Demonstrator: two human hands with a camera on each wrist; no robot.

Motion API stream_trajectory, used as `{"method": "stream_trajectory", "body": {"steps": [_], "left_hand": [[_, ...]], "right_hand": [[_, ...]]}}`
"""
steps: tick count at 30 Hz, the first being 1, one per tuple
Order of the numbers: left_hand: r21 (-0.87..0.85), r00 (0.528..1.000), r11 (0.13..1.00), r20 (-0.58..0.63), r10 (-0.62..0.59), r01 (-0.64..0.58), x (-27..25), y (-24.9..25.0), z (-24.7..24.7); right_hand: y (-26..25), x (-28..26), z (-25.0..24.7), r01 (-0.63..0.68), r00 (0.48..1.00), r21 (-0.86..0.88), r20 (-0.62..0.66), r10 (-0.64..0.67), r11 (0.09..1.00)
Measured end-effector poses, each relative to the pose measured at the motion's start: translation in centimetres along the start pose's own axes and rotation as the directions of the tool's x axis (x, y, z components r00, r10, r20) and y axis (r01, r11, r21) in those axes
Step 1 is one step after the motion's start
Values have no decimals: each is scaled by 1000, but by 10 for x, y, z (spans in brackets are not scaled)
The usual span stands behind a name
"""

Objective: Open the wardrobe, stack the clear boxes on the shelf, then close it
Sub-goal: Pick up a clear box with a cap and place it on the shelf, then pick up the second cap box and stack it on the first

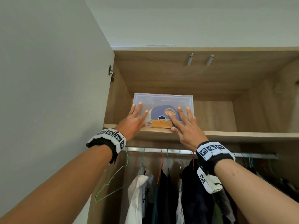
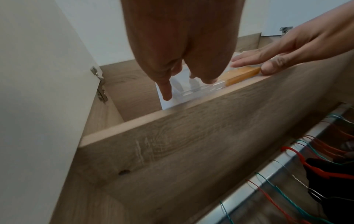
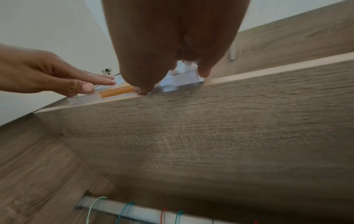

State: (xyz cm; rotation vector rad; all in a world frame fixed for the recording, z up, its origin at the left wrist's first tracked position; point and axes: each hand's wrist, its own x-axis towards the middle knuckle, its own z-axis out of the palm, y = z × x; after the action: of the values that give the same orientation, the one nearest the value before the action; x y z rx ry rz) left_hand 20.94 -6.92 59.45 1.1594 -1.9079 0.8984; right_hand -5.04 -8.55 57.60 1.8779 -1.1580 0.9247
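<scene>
A clear plastic box (image 1: 163,101) with an orange latch (image 1: 161,124) stands on the upper wardrobe shelf (image 1: 242,135), toward its left end. A blue cap (image 1: 163,113) shows through its front. My left hand (image 1: 134,120) lies with straight, spread fingers against the box's front left. On the front right my right hand (image 1: 184,125) presses flat, its thumb at the shelf edge. In the left wrist view my left fingers (image 2: 166,91) point at the box (image 2: 191,92), and the right hand (image 2: 268,60) lies by the latch (image 2: 241,75). The right wrist view shows the latch (image 3: 116,91) and the left hand (image 3: 63,75).
The open wardrobe door (image 1: 48,94) stands at the left with a hinge (image 1: 110,71). Below the shelf runs a metal rail (image 1: 178,151) with several hangers and dark and white clothes (image 1: 169,191). To the right of the box the shelf surface is bare.
</scene>
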Motion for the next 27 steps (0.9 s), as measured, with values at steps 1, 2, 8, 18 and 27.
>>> {"method": "stream_trajectory", "body": {"steps": [1,2,8,18,27], "left_hand": [[-4,1000,1000,-12,9,-9,1,-3,5],[-5,1000,1000,-26,13,-13,2,-6,10],[-5,998,1000,-61,-19,19,5,-11,35],[76,990,987,-19,-141,142,4,2,47],[-169,883,985,-455,-112,38,-79,96,73]], "right_hand": [[0,1,2,-2,1000,5,10,2,1000],[1,3,5,-1,1000,15,11,1,1000],[2,6,12,1,1000,11,21,-1,1000],[2,5,7,-5,987,-48,160,13,999],[18,-117,1,34,999,226,-30,-28,974]]}}
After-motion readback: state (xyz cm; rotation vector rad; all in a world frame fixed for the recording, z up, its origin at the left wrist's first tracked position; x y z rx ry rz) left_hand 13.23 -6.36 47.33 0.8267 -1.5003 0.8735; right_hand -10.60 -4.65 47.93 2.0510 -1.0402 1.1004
